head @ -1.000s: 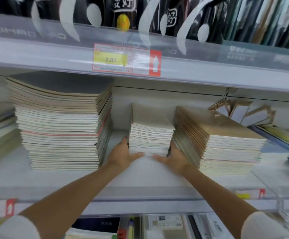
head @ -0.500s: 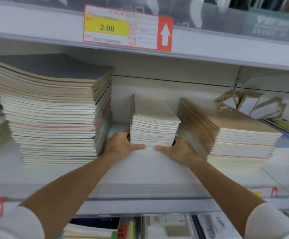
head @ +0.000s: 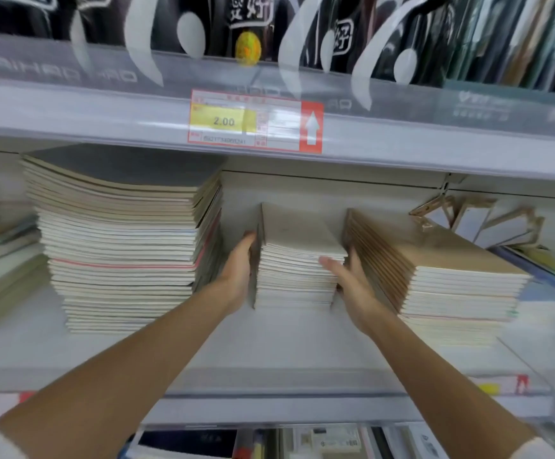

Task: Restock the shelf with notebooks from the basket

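Both reaching forward, left hand (head: 238, 273) and right hand (head: 352, 281) flank the notebook stack (head: 297, 276).

A stationery shop: white metal retail shelves (head: 269, 352) carry tall stacks of thin paper notebooks (head: 120, 246), and a red-framed yellow price tag reading 2.00 (head: 256, 122) sits in the clear shelf-edge strip (head: 71, 104) above.

We see a white shelf (head: 286, 346) bearing notebooks in three piles, apart from one another: a tall stack (head: 124, 240) at left, a small stack (head: 297, 273) in the middle, a brown stack (head: 451, 286) at right.
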A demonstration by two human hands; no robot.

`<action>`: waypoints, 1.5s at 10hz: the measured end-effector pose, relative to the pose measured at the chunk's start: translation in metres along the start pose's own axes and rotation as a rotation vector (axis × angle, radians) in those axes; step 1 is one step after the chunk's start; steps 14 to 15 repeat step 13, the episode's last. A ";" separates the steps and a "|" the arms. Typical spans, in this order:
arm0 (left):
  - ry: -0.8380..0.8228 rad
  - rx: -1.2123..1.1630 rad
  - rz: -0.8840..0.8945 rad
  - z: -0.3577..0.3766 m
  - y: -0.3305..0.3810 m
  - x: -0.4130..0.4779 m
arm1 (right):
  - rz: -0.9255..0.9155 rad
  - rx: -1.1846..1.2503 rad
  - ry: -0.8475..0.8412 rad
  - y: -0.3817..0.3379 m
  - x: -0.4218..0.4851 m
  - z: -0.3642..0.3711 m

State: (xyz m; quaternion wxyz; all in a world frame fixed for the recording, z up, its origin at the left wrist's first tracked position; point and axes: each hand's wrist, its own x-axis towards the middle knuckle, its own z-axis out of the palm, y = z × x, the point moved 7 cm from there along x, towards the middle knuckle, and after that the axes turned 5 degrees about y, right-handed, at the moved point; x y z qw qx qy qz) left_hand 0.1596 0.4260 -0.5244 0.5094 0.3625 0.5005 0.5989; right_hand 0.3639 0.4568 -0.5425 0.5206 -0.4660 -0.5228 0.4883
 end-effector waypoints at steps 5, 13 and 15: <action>0.037 0.324 0.203 0.027 0.025 -0.007 | -0.121 -0.016 0.240 -0.030 0.000 0.019; -0.128 1.673 1.062 0.007 0.018 -0.070 | -0.802 -1.373 0.010 -0.036 -0.065 0.030; -0.128 1.673 1.062 0.007 0.018 -0.070 | -0.802 -1.373 0.010 -0.036 -0.065 0.030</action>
